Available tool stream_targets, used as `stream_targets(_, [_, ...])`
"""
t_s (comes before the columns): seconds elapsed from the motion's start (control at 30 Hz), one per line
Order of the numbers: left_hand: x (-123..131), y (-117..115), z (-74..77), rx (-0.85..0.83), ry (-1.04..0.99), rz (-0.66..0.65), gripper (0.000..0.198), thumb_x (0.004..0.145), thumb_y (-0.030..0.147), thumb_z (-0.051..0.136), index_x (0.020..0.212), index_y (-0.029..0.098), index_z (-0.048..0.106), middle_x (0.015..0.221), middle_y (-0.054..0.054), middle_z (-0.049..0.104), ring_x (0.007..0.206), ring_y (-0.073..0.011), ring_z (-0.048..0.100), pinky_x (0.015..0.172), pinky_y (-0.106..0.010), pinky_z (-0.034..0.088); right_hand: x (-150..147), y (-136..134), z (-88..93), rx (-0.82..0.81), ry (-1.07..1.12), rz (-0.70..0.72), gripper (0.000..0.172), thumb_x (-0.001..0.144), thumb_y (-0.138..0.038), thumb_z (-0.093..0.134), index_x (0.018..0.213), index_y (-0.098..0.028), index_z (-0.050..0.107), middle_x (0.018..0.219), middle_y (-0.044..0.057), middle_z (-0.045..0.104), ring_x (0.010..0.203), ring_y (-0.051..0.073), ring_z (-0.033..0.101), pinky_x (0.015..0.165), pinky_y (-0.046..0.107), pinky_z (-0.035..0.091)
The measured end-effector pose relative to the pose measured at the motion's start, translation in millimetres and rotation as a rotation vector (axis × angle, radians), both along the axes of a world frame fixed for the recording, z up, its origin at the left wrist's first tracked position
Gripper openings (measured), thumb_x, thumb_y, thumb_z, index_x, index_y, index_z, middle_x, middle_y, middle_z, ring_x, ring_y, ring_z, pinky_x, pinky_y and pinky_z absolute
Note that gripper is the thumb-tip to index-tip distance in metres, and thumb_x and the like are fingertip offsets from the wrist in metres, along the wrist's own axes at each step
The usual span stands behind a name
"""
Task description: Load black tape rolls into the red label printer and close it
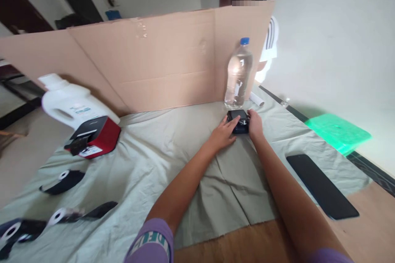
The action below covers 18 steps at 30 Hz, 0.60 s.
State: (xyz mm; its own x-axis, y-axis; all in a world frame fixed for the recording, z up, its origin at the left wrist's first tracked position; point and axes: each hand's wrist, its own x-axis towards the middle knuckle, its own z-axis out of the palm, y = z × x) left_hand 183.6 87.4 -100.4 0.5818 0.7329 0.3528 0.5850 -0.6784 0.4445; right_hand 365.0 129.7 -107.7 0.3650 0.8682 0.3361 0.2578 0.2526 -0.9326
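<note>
Black gadget (238, 122) on the creased grey-green cloth (173, 131), between both hands and just in front of the clear bottle (239, 72). Cannot tell from this angle whether touching the bottle or slightly apart from it. Left hand (222, 134) palm down at the left side, fingers spread, with one laid across the top. Right hand (255, 124) curled at the right side — cannot tell whether pinching an edge or only resting against it. Underside hidden.

Main risk, as judged from here: a knock to the bottle. Tall and filled, with hardly any room in front; could topple from a push away from the body or a careless flick of the right fingers. Beyond it, only upright cardboard (148, 65) as a stop; just beside it, a white tube (256, 98), liable to roll after a bump.

Second risk: a skid or twist of the gadget, through uneven pressure on soft, wrinkled fabric. Might also tip on a fold — or slip away after an early release on one side. Near the right forearm (285, 185), a flat dark phone (322, 187): could be shoved by a wide swing of the elbow.
</note>
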Motion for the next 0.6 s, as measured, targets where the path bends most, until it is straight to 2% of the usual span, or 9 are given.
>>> stream_targets(0.07, [-32, -23, 10.2, 0.057, 0.024, 0.053, 0.077, 0.09, 0.022, 0.059, 0.159, 0.019, 0.027, 0.157, -0.007, 0.045, 0.156, -0.027, 0.018, 0.125, -0.042, 0.031, -9, -4, 12.7, 0.045, -0.066, -0.175, 0.043, 0.09, -0.054, 0.042, 0.094, -0.018, 0.066, 0.099, 0.011, 0.07, 0.105, 0.027, 0.062, 0.103, 0.048, 0.044])
stream_targets(0.13, [-81, -56, 23.1, 0.111, 0.006, 0.171, 0.064, 0.094, 0.025, 0.052, 0.156, 0.019, 0.035, 0.154, -0.007, 0.049, 0.154, -0.0233, 0.025, 0.124, -0.038, 0.032, -22, -13, 27.2, 0.124, -0.123, -0.215, 0.037, 0.09, -0.048, 0.046, 0.099, -0.018, 0.065, 0.106, 0.011, 0.069, 0.108, 0.027, 0.061, 0.104, 0.049, 0.043])
stream_targets(0.23, [-180, -116, 45.2, 0.198, -0.108, 0.471, 0.053, 0.095, 0.026, 0.051, 0.148, 0.02, 0.045, 0.151, -0.009, 0.053, 0.146, -0.0217, 0.043, 0.119, -0.035, 0.039, -55, -34, 41.5, 0.201, -0.201, -0.089, 0.03, 0.088, -0.042, 0.052, 0.103, -0.02, 0.065, 0.109, 0.011, 0.068, 0.11, 0.028, 0.061, 0.104, 0.05, 0.042])
stream_targets(0.3, [-254, -150, 58.5, 0.271, -0.178, 0.747, 0.048, 0.095, 0.027, 0.053, 0.143, 0.023, 0.049, 0.149, -0.008, 0.055, 0.143, -0.0227, 0.047, 0.117, -0.037, 0.04, -92, -53, 41.4, 0.2, -0.225, 0.091, 0.029, 0.085, -0.041, 0.056, 0.103, -0.021, 0.066, 0.108, 0.011, 0.068, 0.109, 0.029, 0.062, 0.104, 0.052, 0.043])
stream_targets(0.37, [-329, -169, 67.4, 0.36, -0.237, 1.017, 0.045, 0.093, 0.027, 0.054, 0.137, 0.02, 0.052, 0.142, -0.01, 0.059, 0.135, -0.0241, 0.054, 0.114, -0.039, 0.043, -147, -72, 34.1, 0.163, -0.201, 0.335, 0.029, 0.084, -0.041, 0.06, 0.105, -0.022, 0.067, 0.11, 0.011, 0.069, 0.11, 0.03, 0.063, 0.106, 0.053, 0.043])
stream_targets(0.43, [-397, -171, 70.8, 0.433, -0.259, 1.3, 0.04, 0.091, 0.024, 0.053, 0.13, 0.015, 0.054, 0.134, -0.014, 0.062, 0.128, -0.0262, 0.057, 0.11, -0.041, 0.045, -219, -88, 23.7, 0.095, -0.111, 0.599, 0.036, 0.083, -0.041, 0.063, 0.115, -0.024, 0.065, 0.121, 0.011, 0.067, 0.118, 0.03, 0.061, 0.11, 0.052, 0.041])
stream_targets(0.47, [-426, -167, 70.6, 0.418, -0.246, 1.404, 0.04, 0.088, 0.022, 0.055, 0.127, 0.013, 0.055, 0.133, -0.016, 0.062, 0.128, -0.0283, 0.057, 0.11, -0.044, 0.044, -260, -95, 18.8, 0.061, -0.049, 0.718, 0.043, 0.083, -0.04, 0.065, 0.123, -0.025, 0.062, 0.129, 0.012, 0.064, 0.124, 0.03, 0.059, 0.112, 0.051, 0.041])
stream_targets(0.53, [-474, -150, 66.6, 0.215, -0.214, 1.46, 0.036, 0.087, 0.025, 0.056, 0.121, 0.011, 0.057, 0.122, -0.017, 0.067, 0.117, -0.0304, 0.063, 0.105, -0.046, 0.047, -345, -103, 12.3, -0.012, 0.027, 0.87, 0.07, 0.078, -0.039, 0.072, 0.142, -0.027, 0.049, 0.147, 0.012, 0.053, 0.137, 0.032, 0.05, 0.115, 0.052, 0.038])
stream_targets(0.6, [-504, -129, 58.8, 0.086, -0.182, 1.374, 0.029, 0.087, 0.027, 0.054, 0.11, 0.011, 0.061, 0.107, -0.015, 0.072, 0.106, -0.0304, 0.067, 0.098, -0.046, 0.051, -422, -102, 9.7, -0.014, -0.015, 0.946, 0.096, 0.067, -0.034, 0.082, 0.152, -0.025, 0.039, 0.158, 0.011, 0.041, 0.149, 0.034, 0.035, 0.124, 0.051, 0.026])
